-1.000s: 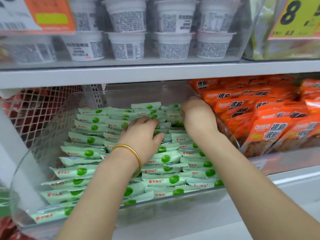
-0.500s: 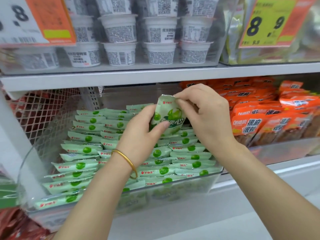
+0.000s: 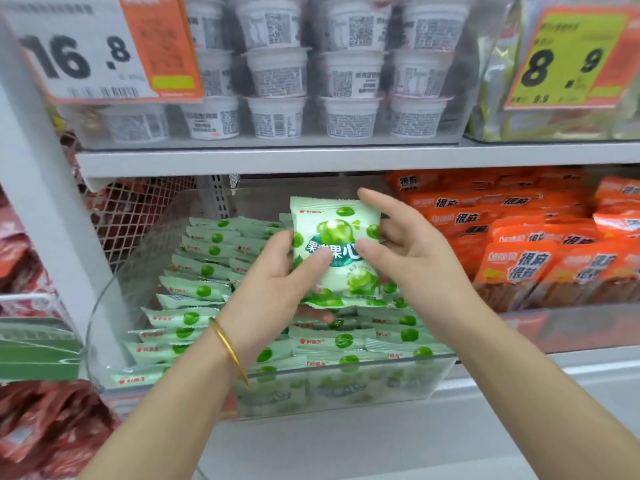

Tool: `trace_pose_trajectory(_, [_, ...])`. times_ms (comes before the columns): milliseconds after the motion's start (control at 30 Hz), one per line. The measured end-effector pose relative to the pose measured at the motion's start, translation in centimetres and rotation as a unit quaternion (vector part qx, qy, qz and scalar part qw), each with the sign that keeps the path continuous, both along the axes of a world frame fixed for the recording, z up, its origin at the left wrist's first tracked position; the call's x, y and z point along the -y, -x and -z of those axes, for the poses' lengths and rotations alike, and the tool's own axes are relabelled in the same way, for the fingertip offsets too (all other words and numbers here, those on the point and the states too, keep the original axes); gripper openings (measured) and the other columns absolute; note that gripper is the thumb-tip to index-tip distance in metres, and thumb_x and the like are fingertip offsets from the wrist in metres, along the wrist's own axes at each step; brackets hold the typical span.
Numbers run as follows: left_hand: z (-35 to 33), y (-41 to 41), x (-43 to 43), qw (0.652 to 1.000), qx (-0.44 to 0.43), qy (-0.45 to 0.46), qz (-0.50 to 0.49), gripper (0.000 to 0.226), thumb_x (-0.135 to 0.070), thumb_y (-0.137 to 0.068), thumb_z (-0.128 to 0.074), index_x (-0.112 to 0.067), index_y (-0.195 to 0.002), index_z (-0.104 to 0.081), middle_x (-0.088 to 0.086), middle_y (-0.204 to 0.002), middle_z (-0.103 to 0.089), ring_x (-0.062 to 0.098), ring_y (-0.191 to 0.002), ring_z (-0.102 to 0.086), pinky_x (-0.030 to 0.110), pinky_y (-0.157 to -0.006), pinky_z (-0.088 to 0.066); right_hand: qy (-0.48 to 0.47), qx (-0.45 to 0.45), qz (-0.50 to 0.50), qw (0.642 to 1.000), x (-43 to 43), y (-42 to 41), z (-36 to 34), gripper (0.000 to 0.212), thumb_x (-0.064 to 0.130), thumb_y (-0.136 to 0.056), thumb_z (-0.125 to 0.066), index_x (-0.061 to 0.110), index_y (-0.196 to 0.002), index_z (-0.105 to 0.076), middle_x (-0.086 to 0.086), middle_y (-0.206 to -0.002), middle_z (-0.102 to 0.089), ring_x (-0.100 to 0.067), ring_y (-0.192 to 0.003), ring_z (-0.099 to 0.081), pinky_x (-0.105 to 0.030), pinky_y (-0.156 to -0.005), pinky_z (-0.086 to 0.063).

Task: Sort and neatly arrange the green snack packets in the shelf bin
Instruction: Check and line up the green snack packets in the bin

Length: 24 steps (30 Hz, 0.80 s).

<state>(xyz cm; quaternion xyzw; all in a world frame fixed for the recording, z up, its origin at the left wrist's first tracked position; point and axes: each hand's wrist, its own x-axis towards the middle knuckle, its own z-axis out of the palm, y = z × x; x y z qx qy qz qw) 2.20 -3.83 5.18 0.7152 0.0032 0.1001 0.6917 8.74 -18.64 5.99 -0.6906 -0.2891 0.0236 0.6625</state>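
The held green packet is pale green with a crimped top edge. It shows round green fruit and white characters across the middle. It stands upright, face toward me, above the right-hand rows inside the clear bin, with its lower edge just over them.

The stacked green packets lie in overlapping rows from the front wall to the back of the bin. The held packet and both hands cover part of these rows.

Orange packets fill the next bin to the right. White cups stand stacked on the shelf above, between a white-and-orange price tag and a yellow price tag. Wire mesh stands to the left of the bin.

My left hand grasps the packet's left side: thumb across the front, fingers behind. My left wrist carries a gold bangle. My right hand grasps the packet's right edge: thumb on the front, forefinger raised at the upper corner.
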Motion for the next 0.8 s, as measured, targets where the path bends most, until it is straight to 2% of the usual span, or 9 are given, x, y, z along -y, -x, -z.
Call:
trace_pose_trajectory(167, [0.3, -0.4, -0.8, 0.999, 0.015, -0.045, 0.016, 0.058, -0.024, -0.074, -0.076, -0.015, -0.124, -0.048, -0.003, -0.114, -0.067, 0.015, -0.104, -0.065, 0.032, -0.083, -0.054, -0.003, -0.051, 0.036, 0.998, -0.7, -0.7, 0.4, 0.046, 0.012, -0.090, -0.060, 0.026, -0.132, -0.047, -0.015, -0.090, -0.063, -0.013, -0.075, -0.060, -0.026, -0.065, -0.044])
trace_pose_trajectory(233, [0.4, -0.4, -0.9, 0.997, 0.020, -0.068, 0.004, 0.060, -0.021, -0.073, -0.076, -0.016, -0.125, -0.048, -0.005, -0.114, -0.066, 0.010, -0.104, -0.064, 0.035, -0.091, -0.052, -0.025, -0.076, 0.037, 0.996, -0.9, -0.8, 0.4, 0.029, 0.014, -0.093, -0.055, 0.016, -0.122, -0.053, -0.015, -0.091, -0.068, -0.016, -0.076, -0.065, -0.029, -0.066, -0.048])
trace_pose_trajectory(333, [0.8, -0.3, -0.6, 0.988, 0.036, -0.141, -0.057, 0.062, -0.019, -0.074, -0.074, -0.029, -0.124, -0.038, -0.014, -0.112, -0.057, 0.004, -0.099, -0.063, 0.028, -0.088, -0.052, -0.035, -0.086, 0.059, 0.994, -1.2, -0.8, 0.4, 0.010, 0.014, -0.095, -0.052, 0.010, -0.104, -0.056, -0.012, -0.088, -0.071, -0.015, -0.071, -0.068, -0.027, -0.058, -0.051])
trace_pose_trajectory(400, [1.0, -0.2, -0.4, 0.951, 0.081, -0.259, -0.150, 0.063, -0.022, -0.074, -0.075, -0.035, -0.120, -0.033, -0.016, -0.108, -0.046, 0.000, -0.097, -0.055, 0.019, -0.086, -0.046, -0.043, -0.085, 0.069, 0.993, -1.3, -0.7, 0.4, 0.005, 0.013, -0.095, -0.051, 0.012, -0.100, -0.054, -0.013, -0.086, -0.070, -0.016, -0.066, -0.067, -0.029, -0.051, -0.052])
trace_pose_trajectory(467, [1.2, -0.2, -0.5, 0.889, 0.142, -0.385, -0.204, 0.052, -0.026, -0.075, -0.074, -0.031, -0.118, -0.045, -0.009, -0.107, -0.041, 0.007, -0.100, -0.045, 0.017, -0.091, -0.036, -0.059, -0.091, 0.060, 0.992, -1.3, -0.2, 0.2, 0.004, 0.012, -0.096, -0.050, 0.014, -0.099, -0.052, -0.009, -0.083, -0.069, -0.013, -0.062, -0.066, -0.028, -0.047, -0.052])
trace_pose_trajectory(500, [1.2, -0.3, -0.5, 0.878, 0.147, -0.408, -0.202, 0.045, -0.029, -0.077, -0.071, -0.029, -0.118, -0.050, -0.008, -0.108, -0.040, 0.009, -0.102, -0.042, 0.018, -0.094, -0.035, -0.067, -0.092, 0.051, 0.992, -1.3, 0.0, 0.1, 0.005, 0.011, -0.096, -0.050, 0.015, -0.099, -0.051, -0.007, -0.083, -0.068, -0.012, -0.062, -0.066, -0.027, -0.046, -0.052])
trace_pose_trajectory(600, [0.8, -0.1, 0.1, 0.928, 0.093, -0.331, -0.142, 0.054, -0.058, -0.076, -0.049, -0.033, -0.124, -0.051, -0.016, -0.111, -0.042, 0.007, -0.111, -0.043, 0.028, -0.098, -0.041, -0.079, -0.086, 0.016, 0.993, -1.2, 0.6, -0.1, 0.009, 0.014, -0.095, -0.052, 0.013, -0.103, -0.052, -0.009, -0.093, -0.068, -0.012, -0.069, -0.066, -0.025, -0.049, -0.052])
trace_pose_trajectory(667, [0.3, 0.0, 0.6, 0.953, 0.074, -0.276, -0.106, 0.066, -0.066, -0.068, -0.046, -0.038, -0.127, -0.045, -0.021, -0.118, -0.044, -0.001, -0.115, -0.043, 0.022, -0.098, -0.040, -0.072, -0.078, -0.004, 0.994, -1.1, 0.8, -0.2, 0.016, 0.019, -0.093, -0.053, 0.011, -0.107, -0.054, -0.012, -0.103, -0.065, -0.012, -0.076, -0.064, -0.024, -0.052, -0.052])
trace_pose_trajectory(800, [-0.3, 0.3, 0.9, 0.973, 0.062, -0.206, -0.084, 0.043, -0.029, -0.077, -0.070, -0.040, -0.112, -0.049, -0.018, -0.106, -0.059, -0.008, -0.095, -0.055, 0.010, -0.079, -0.046, -0.051, -0.063, -0.022, 0.997, -0.9, 1.2, -0.6, 0.020, 0.023, -0.092, -0.050, 0.015, -0.106, -0.061, -0.003, -0.103, -0.063, -0.011, -0.074, -0.060, -0.025, -0.056, -0.053])
